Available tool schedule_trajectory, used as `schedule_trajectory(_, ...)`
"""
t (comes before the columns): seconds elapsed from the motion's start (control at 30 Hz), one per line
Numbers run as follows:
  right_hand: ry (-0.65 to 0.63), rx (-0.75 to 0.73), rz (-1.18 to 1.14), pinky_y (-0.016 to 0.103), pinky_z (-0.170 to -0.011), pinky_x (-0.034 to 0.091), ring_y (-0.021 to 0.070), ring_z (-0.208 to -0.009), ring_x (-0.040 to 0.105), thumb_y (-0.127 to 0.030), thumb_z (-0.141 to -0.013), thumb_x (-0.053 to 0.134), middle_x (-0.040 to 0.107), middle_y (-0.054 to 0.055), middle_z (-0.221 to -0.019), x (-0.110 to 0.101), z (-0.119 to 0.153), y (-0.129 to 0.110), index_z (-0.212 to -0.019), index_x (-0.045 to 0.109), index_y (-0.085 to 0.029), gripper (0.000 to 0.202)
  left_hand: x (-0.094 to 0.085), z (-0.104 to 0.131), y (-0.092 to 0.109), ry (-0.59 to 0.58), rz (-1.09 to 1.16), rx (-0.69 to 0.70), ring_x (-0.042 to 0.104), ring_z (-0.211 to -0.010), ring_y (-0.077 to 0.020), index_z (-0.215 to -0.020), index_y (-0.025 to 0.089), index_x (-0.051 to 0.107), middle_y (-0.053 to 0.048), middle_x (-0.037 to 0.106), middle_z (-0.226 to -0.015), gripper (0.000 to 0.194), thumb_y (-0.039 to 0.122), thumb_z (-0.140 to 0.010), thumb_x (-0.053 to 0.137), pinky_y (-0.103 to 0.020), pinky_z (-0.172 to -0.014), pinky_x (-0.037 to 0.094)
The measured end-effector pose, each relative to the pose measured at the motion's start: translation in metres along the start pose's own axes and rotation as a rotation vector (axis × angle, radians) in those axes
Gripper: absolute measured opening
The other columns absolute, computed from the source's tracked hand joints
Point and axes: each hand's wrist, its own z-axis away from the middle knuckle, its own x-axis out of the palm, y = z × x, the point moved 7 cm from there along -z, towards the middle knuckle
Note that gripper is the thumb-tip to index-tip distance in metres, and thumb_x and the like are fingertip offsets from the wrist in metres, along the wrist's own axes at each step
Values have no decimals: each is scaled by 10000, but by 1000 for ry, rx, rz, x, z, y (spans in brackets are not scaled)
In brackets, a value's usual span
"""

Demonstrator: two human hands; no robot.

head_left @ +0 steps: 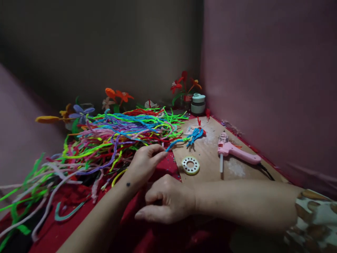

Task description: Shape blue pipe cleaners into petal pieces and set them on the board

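My left hand (146, 161) reaches over the front of a heap of pipe cleaners (126, 130). Thumb and fingertips pinch one end of a blue pipe cleaner (173, 143), which runs right, where a yellow-green piece shows. Just beyond lies a bunch of bent blue pipe cleaners (195, 136) with red bits by it. Nearer to me, my right hand (168, 200) hovers low above the red cloth (168, 168), fingers curled and thumb pointing left. Nothing shows in it. A round white disc with holes (183, 165) lies on the board to its upper right.
On the brown board (207, 154) rests a pink glue gun (234, 149) with its stick and cord. Behind stand a pale green lidded pot (198, 103), red flowers (181, 82), orange flowers (119, 95) and a purple flower (81, 111). A pink wall (268, 80) closes off the right.
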Motion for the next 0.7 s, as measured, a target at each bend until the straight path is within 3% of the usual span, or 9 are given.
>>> schedule_trajectory(0.07,-55,19,32,199,-433,274,54,-422,364,-425,-778,543,389,-41,-432,5,0,3,-462,471,-148,426,9,-19,22,-24,-60,82,454,-604,-105,-657,150,618,30,517,-597,208,324,-735,534,-204,-571,354)
schedule_trajectory(0.2,-192,13,35,176,-468,327,61,-476,456,-398,-788,535,534,-25,-498,12,-1,3,-534,544,-156,352,28,-64,48,-6,-205,115,444,-524,-103,-676,144,649,26,501,-530,235,337,-720,523,-216,-504,318)
schedule_trajectory(0.27,-223,2,58,170,-491,350,69,-520,501,-390,-786,539,578,-18,-536,13,-2,3,-553,563,-161,327,36,-85,50,45,-304,93,462,-524,-113,-706,145,673,13,532,-525,228,316,-712,523,-225,-512,323)
schedule_trajectory(0.37,-209,-44,71,165,-529,378,82,-590,548,-373,-767,557,610,-12,-577,12,-5,4,-564,573,-166,290,50,-106,46,30,-357,82,486,-526,-132,-681,138,686,-8,550,-495,206,290,-688,547,-239,-518,325)
schedule_trajectory(0.5,-193,-32,62,170,-504,373,83,-562,540,-386,-743,573,581,-28,-532,12,-6,7,-535,551,-178,296,52,-104,41,12,-399,86,518,-559,-150,-687,142,688,-36,606,-563,208,292,-701,545,-244,-530,333)
schedule_trajectory(0.7,-223,58,2,175,-488,354,76,-525,499,-386,-778,525,560,-25,-538,8,-1,5,-562,555,-169,308,31,-60,52,-21,-299,157,494,-508,-121,-715,152,670,-1,568,-548,236,298,-759,490,-217,-515,346)
